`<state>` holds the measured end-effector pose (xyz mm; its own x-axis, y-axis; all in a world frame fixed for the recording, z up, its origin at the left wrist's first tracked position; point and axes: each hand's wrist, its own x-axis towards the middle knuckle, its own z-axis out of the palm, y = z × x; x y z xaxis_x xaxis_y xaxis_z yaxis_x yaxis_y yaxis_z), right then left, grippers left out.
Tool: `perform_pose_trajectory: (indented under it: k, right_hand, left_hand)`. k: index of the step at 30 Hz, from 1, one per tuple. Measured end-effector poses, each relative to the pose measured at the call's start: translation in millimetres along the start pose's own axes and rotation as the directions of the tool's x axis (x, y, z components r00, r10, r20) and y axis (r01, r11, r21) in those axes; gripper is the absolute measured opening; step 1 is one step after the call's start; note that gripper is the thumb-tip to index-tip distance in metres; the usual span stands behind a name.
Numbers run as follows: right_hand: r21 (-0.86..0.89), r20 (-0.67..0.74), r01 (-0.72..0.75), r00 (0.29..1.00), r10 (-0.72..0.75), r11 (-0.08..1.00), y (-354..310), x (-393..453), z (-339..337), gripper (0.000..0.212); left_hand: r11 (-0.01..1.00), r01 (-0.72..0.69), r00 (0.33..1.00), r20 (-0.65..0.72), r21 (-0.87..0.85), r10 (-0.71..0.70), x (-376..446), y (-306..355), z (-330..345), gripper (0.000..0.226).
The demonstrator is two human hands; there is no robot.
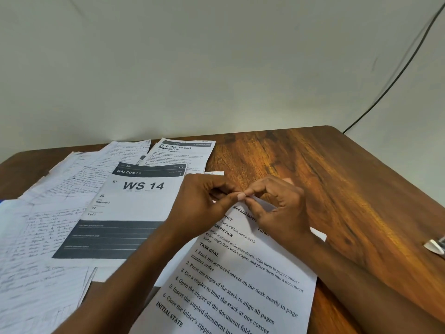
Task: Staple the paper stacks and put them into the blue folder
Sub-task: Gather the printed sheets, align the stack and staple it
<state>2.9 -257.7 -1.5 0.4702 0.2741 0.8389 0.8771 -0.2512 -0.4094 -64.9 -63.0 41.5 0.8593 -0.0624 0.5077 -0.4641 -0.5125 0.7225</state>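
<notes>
At far left I see handwritten sheets [55,213] fanned out, then the WS 14 sheet [134,208], loose and unstapled. My left hand [199,208] and right hand [277,208] pinch the task sheet [240,280] at its far corner, probably squaring it. No stapler or blue folder is clearly visible. The wooden desk [349,189] meets a pale wall [216,68].

Soft, even indoor light, slightly dim and greenish.

The wooden table [337,179] shows a warm sheen on its grain at the far right side. Shadows under the hands are faint. Wide-angle bending curves the table edge. Handwritten pages [36,249] at left blur; the printed sheet [240,285] reads sharp.
</notes>
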Motion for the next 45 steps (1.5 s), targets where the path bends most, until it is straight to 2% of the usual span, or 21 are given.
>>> perform_pose_trajectory:
  k: [3, 5, 7, 9, 11, 13, 18, 20, 23, 25, 27, 29, 30, 32, 34, 36, 40, 45]
  right_hand:
    - [-0.015, 0.012, -0.032, 0.999, 0.032, 0.999, -1, 1, 1, 0.014]
    - [-0.001, 0.04, -0.076, 0.996, 0.076, 0.997, 0, 2, 0, 0.015]
    - [0.02, 0.086, -0.167, 0.982, 0.165, 0.986, 2, 2, -3, 0.019]
    - [0.025, 0.14, -0.318, 0.94, 0.312, 0.948, 8, 3, -7, 0.023]
    - [0.022, 0.216, -0.439, 0.879, 0.424, 0.898, 18, 3, -11, 0.025]
    - [0.024, 0.259, -0.484, 0.848, 0.463, 0.875, 25, 4, -14, 0.024]
    - [0.137, 0.155, -0.623, 0.781, 0.605, 0.77, 34, 6, -14, 0.018]
    - [0.219, 0.115, -0.646, 0.761, 0.638, 0.731, 34, 7, -12, 0.02]
    - [0.256, 0.052, -0.616, 0.778, 0.626, 0.745, 31, 6, -10, 0.022]
    - [0.261, 0.025, -0.572, 0.809, 0.587, 0.778, 26, 6, -9, 0.023]
    - [0.262, 0.001, -0.522, 0.841, 0.541, 0.812, 21, 5, -7, 0.024]
    - [0.214, -0.017, -0.45, 0.886, 0.464, 0.867, 13, 4, -5, 0.027]
    - [0.177, -0.025, -0.402, 0.911, 0.412, 0.899, 7, 4, -5, 0.029]
    - [0.103, -0.038, -0.301, 0.951, 0.306, 0.948, -1, 3, -6, 0.032]
    - [0.052, -0.03, -0.234, 0.971, 0.235, 0.971, -5, 2, -7, 0.035]
    - [0.015, -0.001, -0.192, 0.981, 0.192, 0.981, -5, 0, -6, 0.035]
    - [-0.029, 0.057, -0.128, 0.99, 0.129, 0.991, -4, -2, -4, 0.038]
    - [-0.029, 0.062, -0.104, 0.992, 0.106, 0.994, -3, -2, -4, 0.033]
  left_hand:
    - [0.995, -0.069, 0.996, -0.043, 0.078, 0.073, -2, 1, 2, 0.002]
    - [0.993, -0.055, 0.993, -0.099, 0.109, 0.066, -2, 2, 1, 0.004]
    - [0.993, 0.009, 0.983, -0.184, 0.121, 0.014, -1, 0, -3, 0.007]
    - [0.992, 0.088, 0.954, -0.294, 0.093, -0.058, 1, -5, -11, 0.006]
    - [0.99, 0.139, 0.913, -0.389, 0.013, -0.123, 4, -12, -20, 0.009]
    - [0.979, 0.182, 0.865, -0.458, -0.09, -0.203, 5, -18, -30, 0.009]
    - [0.945, 0.261, 0.736, -0.592, -0.198, -0.328, 5, -37, -39, 0.006]
    - [0.928, 0.316, 0.709, -0.602, -0.194, -0.368, 5, -45, -39, 0.003]
    - [0.893, 0.442, 0.703, -0.586, -0.084, -0.403, 4, -49, -39, 0.006]
    - [0.857, 0.49, 0.754, -0.571, 0.158, -0.325, 2, -44, -36, 0.022]
    - [0.828, 0.433, 0.817, -0.544, 0.355, -0.194, -1, -35, -30, 0.047]
    - [0.854, 0.321, 0.862, -0.5, 0.409, -0.084, -1, -18, -17, 0.044]
    - [0.88, 0.287, 0.882, -0.462, 0.379, -0.089, -1, -9, -9, 0.033]
    - [0.921, 0.319, 0.911, -0.339, 0.224, -0.234, -1, 5, 6, 0.019]
    - [0.912, 0.408, 0.9, -0.186, 0.04, -0.394, -1, 7, 19, 0.023]
    - [0.875, 0.469, 0.873, -0.089, -0.12, -0.48, -2, 4, 26, 0.025]
    - [0.792, 0.512, 0.837, -0.014, -0.333, -0.547, -5, 0, 29, 0.031]
    - [0.742, 0.537, 0.814, 0.015, -0.401, -0.581, -4, 2, 30, 0.024]
